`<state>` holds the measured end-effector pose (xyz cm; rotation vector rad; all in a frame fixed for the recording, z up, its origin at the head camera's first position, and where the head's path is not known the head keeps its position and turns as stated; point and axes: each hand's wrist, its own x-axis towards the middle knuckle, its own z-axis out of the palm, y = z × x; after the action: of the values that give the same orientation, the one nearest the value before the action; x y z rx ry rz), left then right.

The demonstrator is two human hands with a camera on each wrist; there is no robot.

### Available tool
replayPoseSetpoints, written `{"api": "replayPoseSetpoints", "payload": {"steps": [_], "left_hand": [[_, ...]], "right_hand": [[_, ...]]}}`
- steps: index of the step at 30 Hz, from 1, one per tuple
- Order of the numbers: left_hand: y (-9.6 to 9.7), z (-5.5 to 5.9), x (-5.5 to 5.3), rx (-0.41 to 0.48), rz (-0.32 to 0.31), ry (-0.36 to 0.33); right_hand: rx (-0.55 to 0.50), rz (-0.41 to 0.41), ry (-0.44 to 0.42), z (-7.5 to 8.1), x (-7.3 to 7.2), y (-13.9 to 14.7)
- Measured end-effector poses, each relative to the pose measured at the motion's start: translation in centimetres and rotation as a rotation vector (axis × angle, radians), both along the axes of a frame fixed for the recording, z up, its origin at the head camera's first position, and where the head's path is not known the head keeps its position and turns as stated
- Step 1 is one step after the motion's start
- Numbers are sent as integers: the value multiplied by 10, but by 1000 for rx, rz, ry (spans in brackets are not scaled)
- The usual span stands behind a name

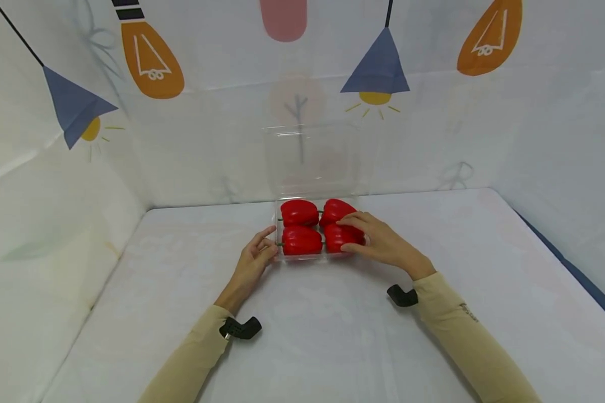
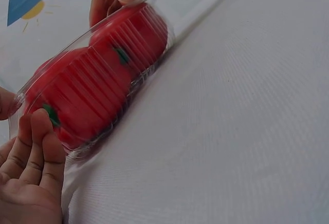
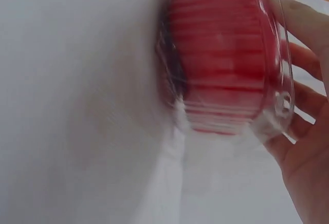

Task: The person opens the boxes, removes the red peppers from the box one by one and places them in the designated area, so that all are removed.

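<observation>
Several red bell peppers (image 1: pixel 301 240) with green stems lie in two rows in a clear plastic clamshell box (image 1: pixel 302 257). Its transparent lid (image 1: pixel 312 159) stands raised at the back. My right hand (image 1: pixel 383 240) grips the front right pepper (image 1: pixel 336 238), fingers over its top and thumb at its front, by the box rim. At the left end of the box, my left hand (image 1: pixel 252 260) has its fingertips against the wall, close to a pepper's green stem (image 2: pixel 51 115). In the right wrist view, the ribbed box wall (image 3: pixel 221 80) shows red through it.
A white-covered table (image 1: pixel 322 336) lies under the box. Behind it hangs a pale curtain (image 1: pixel 222 140) printed with lamps and bulbs. Black wrist cameras (image 1: pixel 402 295) sit at both sleeve cuffs.
</observation>
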<state>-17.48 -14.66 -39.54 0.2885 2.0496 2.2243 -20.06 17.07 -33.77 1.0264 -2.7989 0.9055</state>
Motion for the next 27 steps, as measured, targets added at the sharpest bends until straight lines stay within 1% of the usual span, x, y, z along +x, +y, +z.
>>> {"api": "replayPoseSetpoints", "payload": {"steps": [2, 5, 8, 11, 15, 19, 24, 27], "left_hand": [[2, 0, 0, 20, -6, -3], [4, 0, 1, 46, 1, 2], [4, 1, 1, 45, 5, 9], [4, 1, 1, 41, -7, 11], [3, 1, 1, 41, -20, 8], [2, 0, 1, 48, -29, 5], [2, -1, 2, 64, -51, 8], [2, -2, 3, 69, -48, 10]], "right_hand": [[18, -6, -17, 3, 1, 4], [44, -10, -40, 8, 3, 9], [82, -5, -58, 13, 3, 10], [110, -2, -66, 17, 4, 10], [114, 8, -62, 18, 4, 10], [90, 30, -40, 14, 4, 10], [55, 62, 36, 8, 2, 7], [44, 72, 59, 6, 1, 5]]}}
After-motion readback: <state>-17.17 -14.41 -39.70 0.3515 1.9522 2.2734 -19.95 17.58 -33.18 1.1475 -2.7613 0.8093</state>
